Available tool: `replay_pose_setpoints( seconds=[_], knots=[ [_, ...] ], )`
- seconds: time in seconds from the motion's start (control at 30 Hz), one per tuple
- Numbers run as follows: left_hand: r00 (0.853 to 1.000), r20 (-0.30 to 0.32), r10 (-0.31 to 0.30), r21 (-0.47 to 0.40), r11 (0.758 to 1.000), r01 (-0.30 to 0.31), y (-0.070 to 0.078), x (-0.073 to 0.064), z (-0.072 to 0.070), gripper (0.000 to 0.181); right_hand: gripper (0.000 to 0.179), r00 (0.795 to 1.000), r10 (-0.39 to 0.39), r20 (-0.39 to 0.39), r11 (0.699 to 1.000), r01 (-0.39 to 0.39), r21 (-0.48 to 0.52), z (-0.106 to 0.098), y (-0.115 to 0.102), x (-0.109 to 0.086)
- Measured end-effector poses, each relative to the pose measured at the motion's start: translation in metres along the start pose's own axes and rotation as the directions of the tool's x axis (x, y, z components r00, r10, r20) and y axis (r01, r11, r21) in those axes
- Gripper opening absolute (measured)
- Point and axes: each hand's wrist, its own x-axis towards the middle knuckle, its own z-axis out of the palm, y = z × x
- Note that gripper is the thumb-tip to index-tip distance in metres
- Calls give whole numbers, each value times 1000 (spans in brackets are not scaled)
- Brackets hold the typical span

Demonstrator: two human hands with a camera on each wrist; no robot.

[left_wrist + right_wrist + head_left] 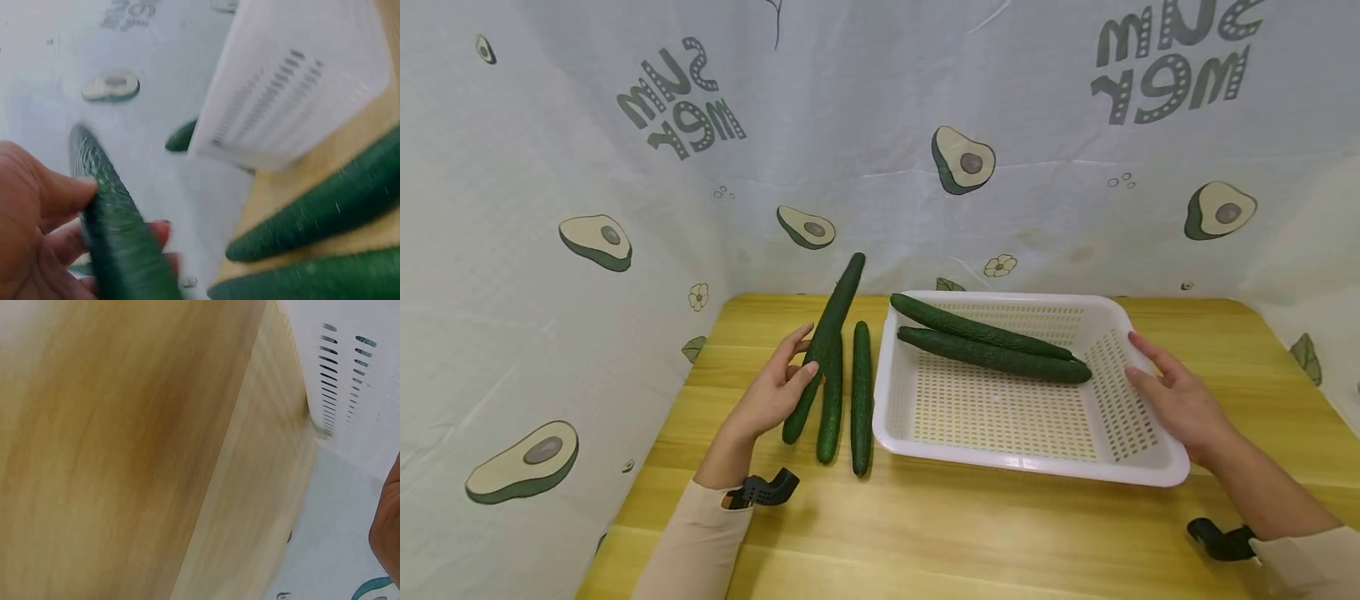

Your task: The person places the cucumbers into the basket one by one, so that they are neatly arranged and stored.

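My left hand grips a long green cucumber, thumb on the near side and fingers round the far side. The cucumber slants, its top end toward the back wall. In the left wrist view, this cucumber is blurred in the hand. Two more cucumbers lie on the table just right of it, one partly covered by the held one, the other beside the basket. My right hand holds the right rim of a white perforated plastic basket. Inside, two cucumbers lie along its far side.
The basket stands on a wood-grain table. A pale curtain printed with avocados and lettering hangs behind the table and down both sides. Each wrist wears a small black camera mount.
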Motion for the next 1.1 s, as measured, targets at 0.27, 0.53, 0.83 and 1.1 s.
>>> replay_pose_setpoints(
  seconds=[0.27,0.53,0.83,1.1],
  knots=[
    [988,101,119,119,984,-131,41,19,11,54,67,1000,-20,3,1000,20,11,1,1,-1],
    [967,214,136,243,952,-187,68,47,33,54,67,1000,-29,8,999,29,30,2,5,1],
    [942,283,179,389,876,-284,86,71,58,53,67,999,-33,9,999,32,31,2,6,2],
    [911,382,159,504,790,-349,97,91,80,45,67,1000,-28,8,1000,28,6,2,6,2]
  ],
)
